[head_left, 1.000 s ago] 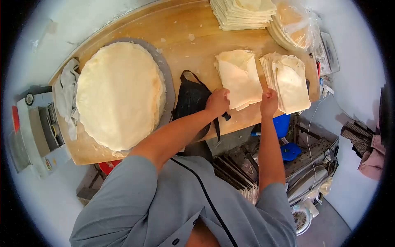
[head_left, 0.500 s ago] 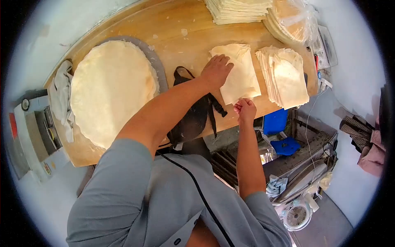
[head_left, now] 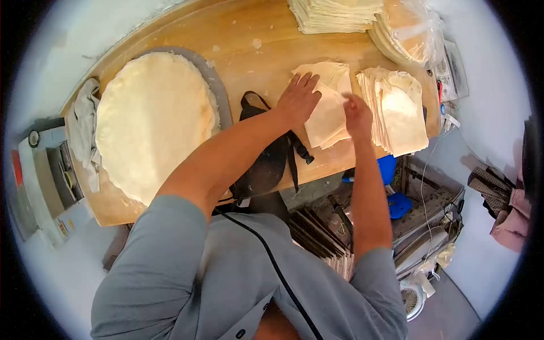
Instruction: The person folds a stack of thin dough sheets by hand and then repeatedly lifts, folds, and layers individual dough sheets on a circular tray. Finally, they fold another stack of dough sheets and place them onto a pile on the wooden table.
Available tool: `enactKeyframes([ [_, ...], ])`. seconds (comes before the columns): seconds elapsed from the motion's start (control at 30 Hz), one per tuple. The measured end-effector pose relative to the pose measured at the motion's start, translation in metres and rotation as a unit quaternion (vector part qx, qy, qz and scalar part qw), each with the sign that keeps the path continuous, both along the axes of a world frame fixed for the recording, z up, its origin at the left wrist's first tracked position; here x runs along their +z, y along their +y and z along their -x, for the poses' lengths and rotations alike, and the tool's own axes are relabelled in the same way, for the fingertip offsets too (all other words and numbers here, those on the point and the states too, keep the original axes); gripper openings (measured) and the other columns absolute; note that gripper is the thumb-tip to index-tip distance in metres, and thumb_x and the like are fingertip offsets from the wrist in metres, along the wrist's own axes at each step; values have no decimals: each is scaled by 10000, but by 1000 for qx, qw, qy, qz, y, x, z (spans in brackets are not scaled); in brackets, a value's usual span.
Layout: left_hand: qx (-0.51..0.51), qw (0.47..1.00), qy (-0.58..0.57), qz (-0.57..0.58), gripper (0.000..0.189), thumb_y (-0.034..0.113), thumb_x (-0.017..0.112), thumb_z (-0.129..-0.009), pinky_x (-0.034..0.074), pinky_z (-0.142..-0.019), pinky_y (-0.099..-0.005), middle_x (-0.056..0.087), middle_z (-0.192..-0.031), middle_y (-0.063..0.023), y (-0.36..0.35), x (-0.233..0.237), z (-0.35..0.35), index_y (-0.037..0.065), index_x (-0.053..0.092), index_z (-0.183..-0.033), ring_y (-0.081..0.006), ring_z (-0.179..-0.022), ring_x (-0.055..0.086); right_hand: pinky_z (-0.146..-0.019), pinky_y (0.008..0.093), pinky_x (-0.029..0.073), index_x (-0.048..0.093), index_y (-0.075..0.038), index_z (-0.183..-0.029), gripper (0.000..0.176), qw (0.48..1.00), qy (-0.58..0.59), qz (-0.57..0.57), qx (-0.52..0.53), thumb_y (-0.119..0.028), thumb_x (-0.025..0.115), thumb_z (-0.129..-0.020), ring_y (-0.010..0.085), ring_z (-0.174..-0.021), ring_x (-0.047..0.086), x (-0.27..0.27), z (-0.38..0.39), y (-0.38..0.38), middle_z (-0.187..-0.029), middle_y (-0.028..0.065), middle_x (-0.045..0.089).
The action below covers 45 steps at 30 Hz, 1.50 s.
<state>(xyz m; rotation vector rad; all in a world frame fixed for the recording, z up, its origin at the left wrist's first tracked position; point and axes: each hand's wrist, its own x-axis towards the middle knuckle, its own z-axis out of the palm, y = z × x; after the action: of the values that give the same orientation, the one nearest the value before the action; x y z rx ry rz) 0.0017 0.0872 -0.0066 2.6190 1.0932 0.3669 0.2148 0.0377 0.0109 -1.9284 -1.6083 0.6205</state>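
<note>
My left hand (head_left: pixel 299 101) lies with its fingers stretched over the upper left part of a folded, thin pale dough sheet (head_left: pixel 328 122) on the table. At the sheet's right side, my right hand (head_left: pixel 358 116) is closed, fingertips pinched at its edge; the exact grip is partly hidden. Just to the right stands a stack of similar folded sheets (head_left: pixel 402 116), layered and leaning. A large round pile of pale dough sheets (head_left: pixel 156 124) rests on a grey round board (head_left: pixel 218 85) at the left.
A black strapped bag (head_left: pixel 263 161) lies at the wooden table's (head_left: pixel 249 62) near edge. More stacked sheets (head_left: pixel 334 14) and round sheets under clear plastic (head_left: pixel 396 42) sit at the back. A grey cloth (head_left: pixel 85 127) is at the left; a small fan (head_left: pixel 412 297) stands below right.
My right hand has moved up from the sheet's lower edge to its right side. The sheet's upper layer and lower edge look different. My left hand has stayed nearly in place.
</note>
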Motion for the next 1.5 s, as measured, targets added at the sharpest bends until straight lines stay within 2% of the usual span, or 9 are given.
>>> enactKeyframes([
  [0.07, -5, 1000, 17, 2, 302, 84, 570, -827, 237, -1169, -502, 439, -1441, -203, 1, 3, 1, 36, 657, -1113, -368, -1373, 373, -768, 395, 513, 681, -119, -1088, 235, 994, -65, -25, 87, -68, 563, -891, 309, -862, 646, -3, -9, 43, -986, 124, 681],
  [0.23, -6, 999, 33, -9, 267, 99, 576, -821, 244, -1166, -498, 454, -1432, -193, 3, 2, 2, 40, 668, -1065, -348, -1371, 385, -782, 433, 505, 637, -162, -1117, 300, 900, -235, 201, 306, -40, 532, -864, 354, -943, 641, 1, -10, 103, -1036, 155, 671],
  [0.47, -14, 998, 58, 7, 316, 140, 579, -826, 237, -1170, -498, 459, -1425, -181, 11, 0, 2, 38, 651, -1116, -332, -1372, 386, -760, 452, 499, 615, -106, -955, 134, 847, -348, 213, 340, -125, 586, -826, 356, -892, 650, -1, -11, 119, -912, 135, 682],
  [0.8, -14, 997, 76, 21, 346, 177, 586, -825, 219, -1174, -509, 418, -1465, -173, 15, -7, 5, 39, 642, -1137, -332, -1392, 354, -771, 461, 498, 621, -118, -984, 160, 907, -292, 193, 233, -129, 606, -825, 344, -947, 641, -1, -18, 114, -952, 128, 677],
  [0.93, -10, 998, 60, -1, 314, 182, 577, -837, 206, -1180, -518, 403, -1480, -171, 10, 0, 5, 41, 657, -1106, -330, -1408, 337, -772, 445, 504, 622, -121, -1004, 138, 977, -189, -6, 100, -132, 602, -868, 331, -943, 634, 9, -11, 55, -1011, 106, 655],
  [1.0, -10, 998, 54, -8, 301, 181, 573, -843, 201, -1182, -521, 408, -1479, -169, 6, 6, 8, 44, 662, -1096, -331, -1413, 332, -764, 435, 510, 629, -116, -976, 132, 974, -192, 73, 94, -108, 615, -845, 332, -930, 624, 4, -22, 23, -948, 98, 636],
  [1.17, -149, 988, 23, -29, 355, 209, 584, -837, 191, -1194, -502, 399, -1490, -157, -5, -14, -10, 51, 658, -1147, -338, -1428, 304, -756, 424, 507, 641, -104, -885, 115, 961, -228, 10, 156, -56, 643, -780, 332, -895, 607, -16, -31, -24, -874, 89, 602],
  [1.33, -109, 991, 69, -16, 444, 210, 587, -844, 190, -1199, -479, 377, -1505, -162, -8, -15, -7, 61, 602, -1262, -334, -1432, 295, -741, 429, 497, 621, -85, -821, 100, 965, -199, -87, 147, -22, 652, -750, 323, -863, 597, 8, -32, -31, -874, 91, 604],
  [1.5, -110, 990, 87, 18, 527, 188, 603, -837, 180, -1204, -477, 341, -1528, -169, -1, -20, -5, 88, 545, -1351, -333, -1440, 282, -763, 438, 498, 648, -72, -841, 110, 959, -220, -72, 160, -49, 681, -739, 343, -911, 598, -17, -54, -63, -896, 110, 614],
])
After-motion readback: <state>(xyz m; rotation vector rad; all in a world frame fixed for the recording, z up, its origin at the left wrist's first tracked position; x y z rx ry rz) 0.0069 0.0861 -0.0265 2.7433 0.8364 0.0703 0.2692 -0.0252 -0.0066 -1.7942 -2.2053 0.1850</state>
